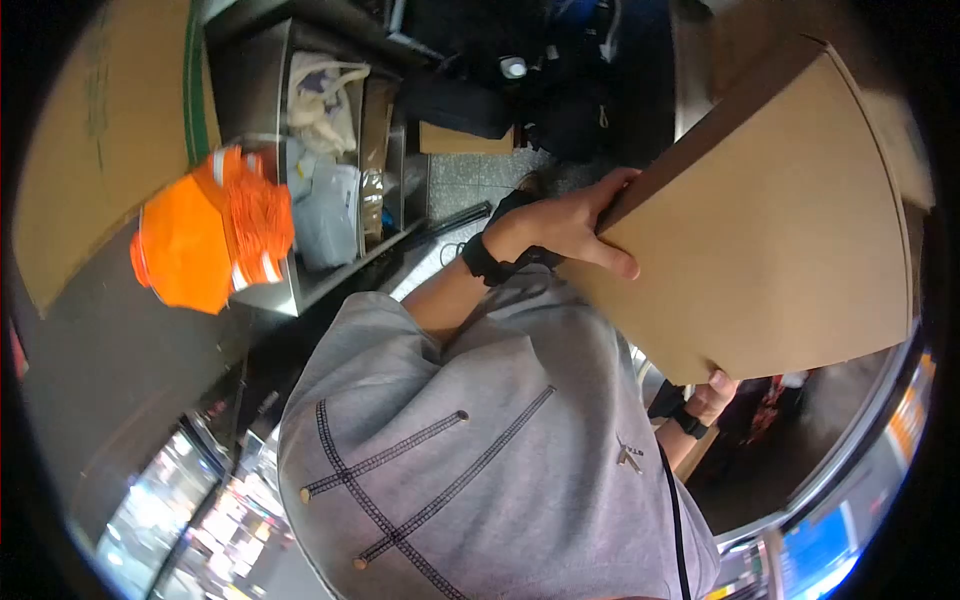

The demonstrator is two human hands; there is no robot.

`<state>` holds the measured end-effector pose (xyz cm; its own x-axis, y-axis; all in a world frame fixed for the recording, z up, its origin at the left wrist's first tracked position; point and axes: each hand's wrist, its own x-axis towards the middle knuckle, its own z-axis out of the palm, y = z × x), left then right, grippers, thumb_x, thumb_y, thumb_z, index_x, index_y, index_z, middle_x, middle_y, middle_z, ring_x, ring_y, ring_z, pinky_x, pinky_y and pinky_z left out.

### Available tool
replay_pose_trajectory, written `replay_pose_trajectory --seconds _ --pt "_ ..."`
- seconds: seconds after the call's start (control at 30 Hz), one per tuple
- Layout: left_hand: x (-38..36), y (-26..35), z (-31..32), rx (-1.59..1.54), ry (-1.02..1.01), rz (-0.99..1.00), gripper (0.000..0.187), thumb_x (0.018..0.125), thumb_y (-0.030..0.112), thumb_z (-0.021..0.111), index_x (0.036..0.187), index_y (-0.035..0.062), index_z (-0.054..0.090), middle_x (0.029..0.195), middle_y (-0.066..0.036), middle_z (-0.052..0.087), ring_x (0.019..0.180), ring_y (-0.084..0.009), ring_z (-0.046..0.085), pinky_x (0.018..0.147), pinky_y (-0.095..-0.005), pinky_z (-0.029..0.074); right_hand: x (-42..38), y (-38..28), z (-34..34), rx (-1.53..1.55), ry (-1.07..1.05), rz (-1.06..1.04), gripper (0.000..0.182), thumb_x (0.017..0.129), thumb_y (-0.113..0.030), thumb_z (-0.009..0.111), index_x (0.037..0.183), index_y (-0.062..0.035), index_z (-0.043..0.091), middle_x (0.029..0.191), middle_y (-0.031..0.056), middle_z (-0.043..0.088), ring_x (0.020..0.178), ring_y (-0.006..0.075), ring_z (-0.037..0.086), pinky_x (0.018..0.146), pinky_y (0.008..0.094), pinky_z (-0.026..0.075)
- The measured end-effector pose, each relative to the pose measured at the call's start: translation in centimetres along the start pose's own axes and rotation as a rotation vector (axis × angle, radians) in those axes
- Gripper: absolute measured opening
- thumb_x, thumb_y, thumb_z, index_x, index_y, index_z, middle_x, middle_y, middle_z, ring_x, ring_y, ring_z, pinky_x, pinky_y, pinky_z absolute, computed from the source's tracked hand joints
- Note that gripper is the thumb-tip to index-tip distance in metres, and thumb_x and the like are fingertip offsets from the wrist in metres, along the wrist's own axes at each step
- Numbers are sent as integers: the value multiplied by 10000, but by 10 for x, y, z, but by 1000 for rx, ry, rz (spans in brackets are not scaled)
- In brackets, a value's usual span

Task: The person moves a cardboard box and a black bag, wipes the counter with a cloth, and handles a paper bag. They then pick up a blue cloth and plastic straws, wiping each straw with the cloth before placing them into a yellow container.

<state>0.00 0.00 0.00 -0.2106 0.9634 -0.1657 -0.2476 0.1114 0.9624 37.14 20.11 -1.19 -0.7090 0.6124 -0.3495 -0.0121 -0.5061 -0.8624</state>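
Cardboard box point(770, 210) is held aloft between both hands: one hand point(565, 225) grips its upper edge, the other hand point(715, 392) supports the lower corner, mostly hidden. Being gripped only at edges, it could slip and be dropped.

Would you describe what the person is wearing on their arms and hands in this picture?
Both hands are bare, with no gloves. One hand has a black band, like a watch or strap, around the wrist; the forearm behind it is uncovered. The other hand, mostly hidden, also has a black wristband. The person wears a grey top with dark stitched lines and small metal rivets. Which hand is left or right cannot be told.
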Motion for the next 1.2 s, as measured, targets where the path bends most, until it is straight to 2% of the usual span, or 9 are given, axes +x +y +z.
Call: replay_pose_trajectory --seconds 0.17,0.2,0.3,0.43,0.53,0.63,0.87,1.1,1.2 --pt "-84 22 -40 -65 289 65 1161 602 398 897 1468 16 225 1429 -169 364 1340 -290 331 1099 -384 282 40 15 70 -164 -154 52 794 614 -219 830 1291 3 479 1154 128 589 1054 296 592 922 438 485" --pt "-90 17 -31 -71 336 80 1139 600 412 889 1432 -11 236 1289 -179 487 1242 -268 451 1035 -344 372 36 -30 81 -290 -150 75 785 624 -228 827 1290 2 480 1156 128 588 1052 289 593 919 429 485" --pt "-121 -1 -35 72 462 96 1090 618 397 886 1428 -14 284 1309 -161 485 1238 -255 455 1028 -339 379 50 -40 133 -366 -197 150 784 650 -241 820 1304 -1 460 1166 124 576 1057 273 587 915 408 479" --pt "-150 -17 -44 -415 608 73 967 714 290 832 1445 -27 284 1401 -177 440 1308 -261 396 1077 -352 326 84 -19 190 -411 -287 170 711 774 -288 731 1340 -2 409 1208 129 551 1067 255 572 910 381 468" --pt "-171 -63 -39 -578 689 -13 877 766 252 779 1435 -44 294 1393 -162 460 1280 -229 434 1063 -345 346 100 -7 210 -519 -312 227 623 869 -306 621 1354 18 401 1246 131 545 1085 237 562 920 352 458" --pt "-218 -82 -16 -777 639 9 810 804 241 735 1429 -42 304 1377 -154 475 1264 -222 452 1046 -349 368 128 14 215 -468 -541 550 580 881 -277 607 1342 28 430 1222 125 576 1085 227 574 922 338 460" --pt "-274 -125 52 -926 998 12 622 844 195 661 1356 -51 409 1279 -149 557 1168 -239 549 994 -360 429 133 85 237 -499 -690 864 468 929 -200 588 1337 1 478 1265 115 575 1147 191 558 957 306 443" --pt "-283 -177 76 -1027 1180 11 566 844 203 645 1323 -19 441 1213 -111 580 1113 -211 563 941 -338 445 174 150 252 -756 -844 920 491 955 -310 576 1354 -41 484 1291 64 563 1190 145 513 968 286 420" --pt "-284 -234 76 -1093 1210 26 598 836 214 656 1352 32 414 1236 -86 564 1122 -208 549 922 -345 447 209 175 281 -922 -809 826 607 911 -420 610 1388 -81 448 1312 71 545 1206 188 504 960 336 419"
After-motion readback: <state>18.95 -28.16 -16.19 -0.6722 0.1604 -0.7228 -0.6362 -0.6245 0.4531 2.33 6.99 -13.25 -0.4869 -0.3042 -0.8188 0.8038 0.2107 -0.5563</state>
